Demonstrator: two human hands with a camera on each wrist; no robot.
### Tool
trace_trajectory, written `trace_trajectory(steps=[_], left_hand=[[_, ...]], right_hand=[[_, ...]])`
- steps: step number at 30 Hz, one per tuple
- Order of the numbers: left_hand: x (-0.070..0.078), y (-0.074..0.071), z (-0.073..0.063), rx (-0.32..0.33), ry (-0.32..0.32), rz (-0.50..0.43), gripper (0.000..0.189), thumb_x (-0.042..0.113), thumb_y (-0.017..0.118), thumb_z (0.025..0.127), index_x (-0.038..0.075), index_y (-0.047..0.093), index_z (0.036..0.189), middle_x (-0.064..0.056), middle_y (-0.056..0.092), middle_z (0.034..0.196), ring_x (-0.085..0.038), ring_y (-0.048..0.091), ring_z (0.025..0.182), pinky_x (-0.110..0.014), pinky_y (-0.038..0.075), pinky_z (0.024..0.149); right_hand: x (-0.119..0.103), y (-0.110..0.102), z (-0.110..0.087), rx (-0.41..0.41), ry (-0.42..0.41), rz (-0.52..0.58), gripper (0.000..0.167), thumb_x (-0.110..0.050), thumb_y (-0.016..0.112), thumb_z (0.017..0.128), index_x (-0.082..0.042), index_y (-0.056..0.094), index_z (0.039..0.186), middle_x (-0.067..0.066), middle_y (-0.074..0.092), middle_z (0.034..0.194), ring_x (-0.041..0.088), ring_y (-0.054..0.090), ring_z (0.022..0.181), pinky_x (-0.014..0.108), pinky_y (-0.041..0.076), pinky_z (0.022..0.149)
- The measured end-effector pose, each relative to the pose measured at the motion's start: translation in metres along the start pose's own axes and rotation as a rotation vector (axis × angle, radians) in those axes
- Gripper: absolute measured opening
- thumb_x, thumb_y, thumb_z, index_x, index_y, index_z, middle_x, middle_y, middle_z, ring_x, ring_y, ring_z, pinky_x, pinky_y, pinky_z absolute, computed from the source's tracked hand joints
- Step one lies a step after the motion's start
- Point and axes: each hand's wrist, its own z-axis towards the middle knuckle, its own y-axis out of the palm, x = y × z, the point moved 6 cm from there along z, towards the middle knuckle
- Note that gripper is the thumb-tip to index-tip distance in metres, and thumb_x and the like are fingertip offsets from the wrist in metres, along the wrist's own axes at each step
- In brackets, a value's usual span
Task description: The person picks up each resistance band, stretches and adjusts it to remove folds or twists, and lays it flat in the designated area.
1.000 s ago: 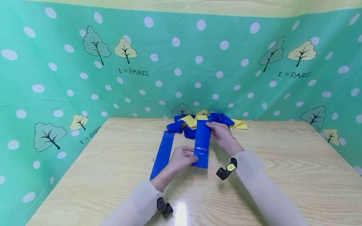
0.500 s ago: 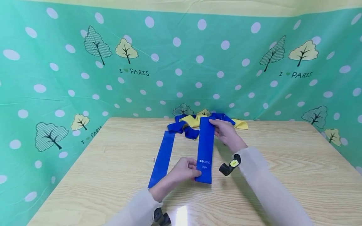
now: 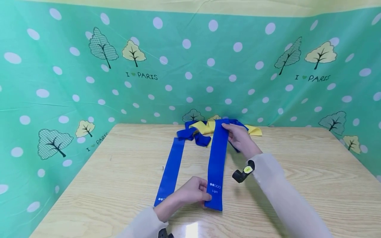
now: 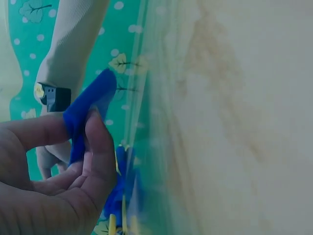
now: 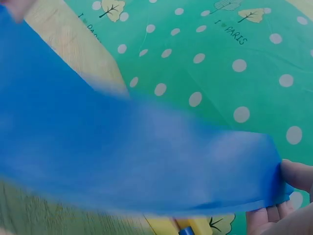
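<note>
A blue resistance band (image 3: 217, 158), printed "Light" with a row of small circles, is stretched lengthwise between my two hands. Its near end is pinched between thumb and fingers of my left hand (image 3: 193, 191). My right hand (image 3: 241, 138) pinches the far end, as the right wrist view (image 5: 146, 152) also shows. To the left, a second blue resistance band (image 3: 170, 168) lies flat on the table, its near end partly covered by my left forearm. Behind, a crumpled heap holds blue bands (image 3: 185, 133) and yellow bands (image 3: 205, 127).
The wooden table (image 3: 291, 172) spreads to both sides. A green polka-dot cloth (image 3: 166, 76) with tree prints hangs directly behind its far edge, close to the heap. Black wrist cameras (image 3: 242, 172) sit on both sleeves.
My left hand has moved toward me with the band's near end, so more of its length shows. My right hand has shifted slightly right and up, still pinching the far end.
</note>
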Motion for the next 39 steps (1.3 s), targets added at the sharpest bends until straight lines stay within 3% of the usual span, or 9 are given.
trace_trajectory(steps=[2, 6, 10, 22, 26, 30, 32, 37, 39], left_hand=[[-0.003, 0.001, -0.003, -0.031, -0.009, 0.008, 0.013, -0.007, 0.063, 0.079, -0.007, 0.063, 0.093, 0.001, 0.053, 0.058, -0.006, 0.055, 0.049, -0.023, 0.054, 0.051], [-0.008, 0.000, -0.010, -0.069, -0.046, 0.008, 0.034, -0.008, 0.065, 0.079, -0.011, 0.057, 0.112, 0.001, 0.051, 0.053, -0.007, 0.055, 0.045, -0.023, 0.054, 0.049], [-0.012, -0.003, -0.016, -0.082, -0.083, 0.015, 0.042, -0.008, 0.065, 0.079, -0.011, 0.053, 0.119, -0.001, 0.057, 0.055, -0.009, 0.056, 0.043, -0.023, 0.053, 0.047], [-0.018, -0.024, -0.036, -0.068, -0.144, 0.095, 0.056, -0.006, 0.067, 0.079, -0.020, 0.042, 0.127, -0.014, 0.065, 0.059, -0.008, 0.056, 0.043, -0.023, 0.052, 0.045], [-0.019, -0.030, -0.042, -0.082, -0.156, 0.122, 0.051, -0.006, 0.068, 0.078, -0.018, 0.046, 0.122, -0.018, 0.065, 0.060, -0.007, 0.056, 0.043, -0.022, 0.051, 0.044], [-0.022, -0.032, -0.047, -0.109, -0.171, 0.132, 0.020, -0.007, 0.068, 0.078, -0.006, 0.054, 0.092, -0.026, 0.065, 0.063, -0.007, 0.055, 0.041, -0.020, 0.049, 0.041], [-0.024, -0.033, -0.049, -0.123, -0.180, 0.134, 0.022, -0.008, 0.068, 0.078, 0.003, 0.049, 0.077, -0.028, 0.065, 0.064, -0.007, 0.056, 0.041, -0.020, 0.049, 0.040], [-0.028, -0.034, -0.053, -0.152, -0.186, 0.155, 0.030, -0.006, 0.067, 0.079, 0.007, 0.046, 0.063, -0.029, 0.065, 0.064, -0.010, 0.059, 0.042, -0.020, 0.048, 0.039], [-0.029, -0.035, -0.054, -0.160, -0.185, 0.161, 0.030, -0.006, 0.067, 0.079, 0.006, 0.047, 0.061, -0.029, 0.065, 0.063, -0.013, 0.062, 0.043, -0.020, 0.048, 0.039]], right_hand=[[0.001, 0.000, 0.002, 0.014, -0.011, -0.005, 0.031, -0.009, 0.060, 0.092, -0.009, 0.052, 0.122, -0.011, 0.061, 0.068, 0.001, 0.057, 0.067, 0.014, 0.047, 0.066], [0.006, 0.001, 0.007, 0.026, -0.032, -0.068, 0.026, -0.008, 0.061, 0.092, -0.007, 0.054, 0.117, -0.010, 0.052, 0.056, 0.003, 0.046, 0.054, 0.017, 0.042, 0.059], [0.012, 0.004, 0.013, 0.046, -0.042, -0.168, 0.012, -0.011, 0.061, 0.092, -0.009, 0.049, 0.093, -0.008, 0.035, 0.050, 0.008, 0.033, 0.050, 0.022, 0.032, 0.058], [0.044, 0.035, 0.039, 0.066, 0.000, -0.310, 0.044, -0.012, 0.063, 0.091, -0.012, 0.029, 0.063, -0.005, 0.028, 0.051, 0.011, 0.031, 0.048, 0.022, 0.034, 0.052], [0.056, 0.048, 0.040, 0.058, 0.034, -0.312, 0.039, -0.009, 0.064, 0.090, -0.012, 0.034, 0.065, -0.006, 0.033, 0.053, 0.008, 0.034, 0.047, 0.020, 0.034, 0.048], [0.067, 0.060, 0.042, 0.032, 0.058, -0.333, 0.033, -0.007, 0.062, 0.091, -0.012, 0.037, 0.070, -0.006, 0.034, 0.054, 0.007, 0.034, 0.047, 0.019, 0.034, 0.046], [0.072, 0.065, 0.043, 0.017, 0.066, -0.356, 0.031, -0.007, 0.061, 0.091, -0.012, 0.036, 0.072, -0.006, 0.031, 0.053, 0.008, 0.032, 0.046, 0.019, 0.032, 0.046], [0.084, 0.073, 0.044, -0.006, 0.097, -0.386, 0.008, -0.006, 0.058, 0.092, -0.006, 0.051, 0.095, -0.003, 0.042, 0.062, 0.008, 0.034, 0.052, 0.020, 0.034, 0.053], [0.087, 0.073, 0.045, 0.004, 0.094, -0.397, 0.024, -0.005, 0.056, 0.093, -0.001, 0.056, 0.116, 0.002, 0.056, 0.081, 0.008, 0.039, 0.060, 0.020, 0.037, 0.059]])
